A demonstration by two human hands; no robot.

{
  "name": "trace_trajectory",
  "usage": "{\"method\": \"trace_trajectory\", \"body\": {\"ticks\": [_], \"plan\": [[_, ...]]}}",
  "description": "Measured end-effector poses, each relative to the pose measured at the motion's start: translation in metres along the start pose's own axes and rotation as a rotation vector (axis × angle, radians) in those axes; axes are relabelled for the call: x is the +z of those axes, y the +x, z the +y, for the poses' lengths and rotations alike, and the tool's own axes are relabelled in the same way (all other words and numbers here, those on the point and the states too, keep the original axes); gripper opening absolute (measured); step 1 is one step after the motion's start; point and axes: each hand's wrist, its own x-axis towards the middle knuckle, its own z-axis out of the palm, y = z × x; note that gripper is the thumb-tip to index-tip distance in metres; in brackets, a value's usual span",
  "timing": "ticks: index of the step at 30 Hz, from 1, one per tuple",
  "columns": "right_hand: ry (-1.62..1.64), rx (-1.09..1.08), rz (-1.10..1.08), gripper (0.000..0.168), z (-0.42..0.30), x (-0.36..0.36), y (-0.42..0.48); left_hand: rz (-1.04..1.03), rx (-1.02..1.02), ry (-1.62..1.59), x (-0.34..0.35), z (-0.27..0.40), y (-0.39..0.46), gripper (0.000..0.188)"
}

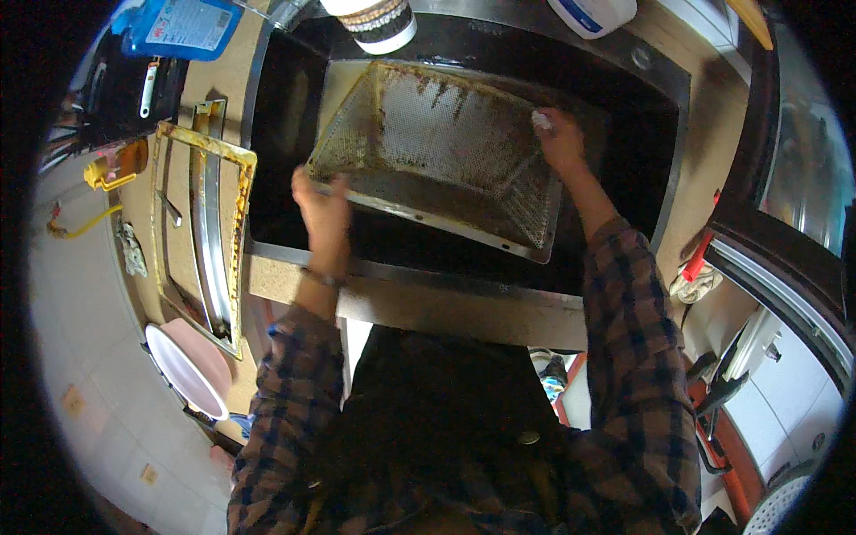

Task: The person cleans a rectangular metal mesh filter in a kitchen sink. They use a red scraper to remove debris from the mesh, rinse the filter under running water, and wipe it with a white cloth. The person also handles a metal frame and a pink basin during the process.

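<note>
A greasy perforated metal range-hood filter, box-shaped with brown grime along its edges, lies aslant in the dark sink. My left hand grips its near left corner by the rim. At the filter's right side is my right hand, with a small white wad at its fingertips. Whether those fingers also clasp the filter's edge is hard to tell. Drips of dark grease run down the far part of the mesh.
Left of the sink, a grease-stained metal frame lies over a metal strip on the counter. A pink-and-white basin stands nearer. Behind are a blue bottle, a patterned cup and a white bottle.
</note>
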Motion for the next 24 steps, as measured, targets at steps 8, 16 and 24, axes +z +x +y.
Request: {"method": "trace_trajectory", "body": {"ticks": [8,16,24], "plan": [[-0.574,-0.269,0.131,0.03,-0.001,0.042,0.004,-0.782,0.375,1.381,0.139,0.018,-0.01,0.082],[-0.373,0.088,-0.179,0.028,-0.025,0.078,0.014,-0.816,0.274,1.461,0.162,0.014,0.0,0.088],[-0.36,0.082,-0.333,0.021,-0.022,0.06,0.047,-0.812,0.305,1.461,0.162,0.008,0.006,0.09]]}}
